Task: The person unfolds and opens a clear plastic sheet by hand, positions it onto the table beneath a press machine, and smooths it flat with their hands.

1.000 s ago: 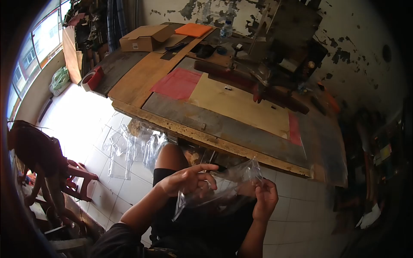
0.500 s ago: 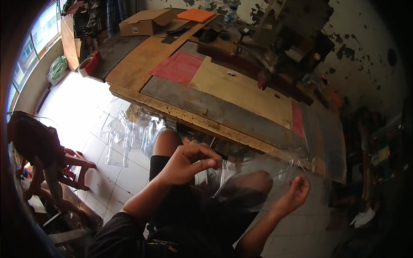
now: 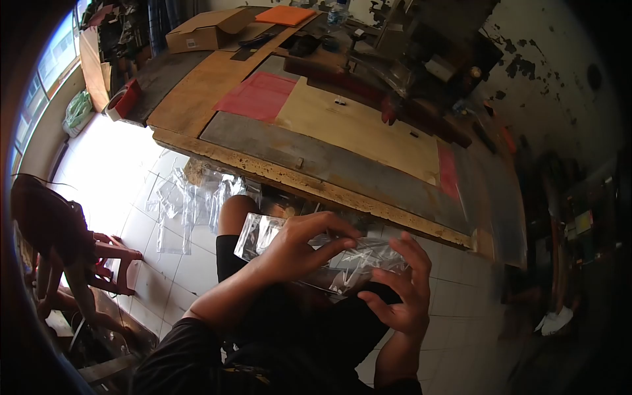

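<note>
A clear plastic sheet or bag (image 3: 372, 259), crumpled and shiny, spans the space over my lap. My left hand (image 3: 306, 245) pinches its upper edge between thumb and index finger. Part of the plastic extends out behind that hand to the left. On the other side, my right hand (image 3: 405, 293) has its fingers spread and curved. Its upper fingertips are at the plastic's right end; whether they press on it I cannot tell. The thumb stands apart from the fingers.
In front stands a worktable (image 3: 247, 141) with yellow sheet material (image 3: 355, 128) and a red piece (image 3: 257, 95) on it. A cardboard box (image 3: 204, 33) and tape dispenser (image 3: 124, 100) sit farther left. Clear plastic pieces (image 3: 174, 230) lie on the floor. Another person (image 3: 49, 230) bends at left.
My right hand has moved left and closer to my left hand, and its fingers have spread. The plastic, stretched between the hands before, is now gathered and crumpled. The view has shifted slightly.
</note>
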The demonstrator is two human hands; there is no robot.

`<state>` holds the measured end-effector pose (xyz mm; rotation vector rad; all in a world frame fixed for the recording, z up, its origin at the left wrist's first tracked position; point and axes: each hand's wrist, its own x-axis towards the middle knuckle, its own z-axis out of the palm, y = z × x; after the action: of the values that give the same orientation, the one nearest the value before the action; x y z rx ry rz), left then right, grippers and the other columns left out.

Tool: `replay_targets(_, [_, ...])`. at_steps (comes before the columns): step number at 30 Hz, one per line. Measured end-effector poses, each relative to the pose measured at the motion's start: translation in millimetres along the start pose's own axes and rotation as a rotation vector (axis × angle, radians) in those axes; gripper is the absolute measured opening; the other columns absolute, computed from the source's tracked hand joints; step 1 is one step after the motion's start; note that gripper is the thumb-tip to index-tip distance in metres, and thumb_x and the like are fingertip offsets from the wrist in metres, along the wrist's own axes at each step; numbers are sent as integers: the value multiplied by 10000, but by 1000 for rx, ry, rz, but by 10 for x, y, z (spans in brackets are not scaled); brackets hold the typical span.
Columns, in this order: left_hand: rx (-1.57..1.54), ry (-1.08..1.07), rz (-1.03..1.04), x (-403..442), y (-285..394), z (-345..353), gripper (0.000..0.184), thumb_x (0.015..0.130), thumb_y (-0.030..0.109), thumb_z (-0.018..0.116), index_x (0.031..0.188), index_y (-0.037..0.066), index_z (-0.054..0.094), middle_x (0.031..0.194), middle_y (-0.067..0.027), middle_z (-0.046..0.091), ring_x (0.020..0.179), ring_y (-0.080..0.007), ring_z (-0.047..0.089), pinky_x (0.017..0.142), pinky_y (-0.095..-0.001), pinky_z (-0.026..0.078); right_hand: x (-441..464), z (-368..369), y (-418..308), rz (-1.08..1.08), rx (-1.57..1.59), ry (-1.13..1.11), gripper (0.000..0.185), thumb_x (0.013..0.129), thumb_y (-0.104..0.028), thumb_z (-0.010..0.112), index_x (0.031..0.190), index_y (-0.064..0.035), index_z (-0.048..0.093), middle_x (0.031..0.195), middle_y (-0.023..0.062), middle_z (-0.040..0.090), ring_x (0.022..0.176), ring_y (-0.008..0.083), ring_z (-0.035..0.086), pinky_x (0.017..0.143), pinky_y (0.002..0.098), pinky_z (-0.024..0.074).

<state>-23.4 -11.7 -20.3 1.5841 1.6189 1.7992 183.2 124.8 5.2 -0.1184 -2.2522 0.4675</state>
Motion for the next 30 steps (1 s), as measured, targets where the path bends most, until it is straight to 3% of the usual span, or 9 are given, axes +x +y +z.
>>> replay_targets(2, [-17, -4, 17, 17, 38, 32, 161, 926, 48, 772, 1067, 33, 694, 1011, -86, 768, 932, -234, 761, 810, -340, 578, 229, 5, 22, -109, 46, -209, 428, 785, -353, 888, 1168, -203, 770, 1310, 121, 678, 1190, 304, 666, 966, 436, 556])
replay_targets(3, [-26, 4, 31, 19, 48, 40, 185, 924, 48, 774, 1088, 30, 690, 1004, -81, 766, 931, -234, 760, 810, -339, 578, 262, -2, 39, -105, 43, -209, 428, 785, -353, 888, 1168, -203, 770, 1310, 121, 678, 1190, 304, 666, 966, 436, 556])
replay_targets(6, [-59, 4, -33, 0, 29, 2, 240, 920, 77, 789, 1125, 28, 674, 993, -87, 759, 940, -247, 758, 828, -347, 580, 302, -1, 65, -116, 86, -277, 366, 770, -275, 880, 1116, -197, 793, 1177, 24, 742, 889, 214, 706, 740, 323, 562])
replay_targets(10, [-66, -115, -45, -12, 132, -117, 314, 896, 174, 835, 1106, 28, 653, 1117, -107, 723, 1064, -283, 728, 906, -385, 566, 265, -7, 96, -78, 83, -290, 353, 761, -237, 888, 1094, -165, 798, 1146, 38, 750, 858, 213, 699, 728, 329, 558])
replay_targets(13, [-27, -189, 88, -68, 203, -114, 409, 863, 273, 871, 1104, 40, 636, 1273, -124, 649, 1203, -332, 660, 986, -431, 536, 270, -17, 103, -13, 153, -276, 327, 768, -194, 889, 1074, -120, 798, 1111, 51, 758, 836, 208, 690, 715, 330, 551])
replay_targets(15, [86, -247, 4, -151, 227, -81, 490, 829, 318, 893, 1152, 63, 627, 1362, -125, 581, 1277, -367, 602, 1017, -461, 514, 244, -16, 102, 81, 240, -304, 295, 782, -161, 884, 1054, -91, 792, 1090, 65, 762, 823, 202, 687, 711, 326, 550])
replay_targets(17, [71, -194, 0, -186, 135, -51, 394, 840, 256, 884, 1120, 67, 681, 1274, -125, 638, 1202, -350, 651, 977, -445, 535, 278, -54, 77, 101, 240, -331, 264, 793, -144, 879, 1035, -85, 792, 1080, 73, 762, 838, 206, 697, 726, 328, 557])
replay_targets(20, [-7, -102, -38, -183, 113, -58, 152, 860, 131, 852, 915, 35, 748, 1094, -109, 706, 1066, -295, 715, 906, -391, 563, 331, -63, 68, 130, 287, -351, 249, 808, -123, 876, 1033, -73, 782, 1071, 83, 762, 876, 213, 717, 759, 333, 570])
replay_targets(30, [-25, -72, 46, -176, 97, -73, 160, 869, 75, 829, 974, 22, 721, 1114, -113, 702, 1056, -274, 720, 885, -371, 569, 207, -57, 82, 343, 363, -287, 365, 810, -82, 887, 1132, -49, 717, 1112, 83, 758, 1050, 209, 714, 906, 349, 553])
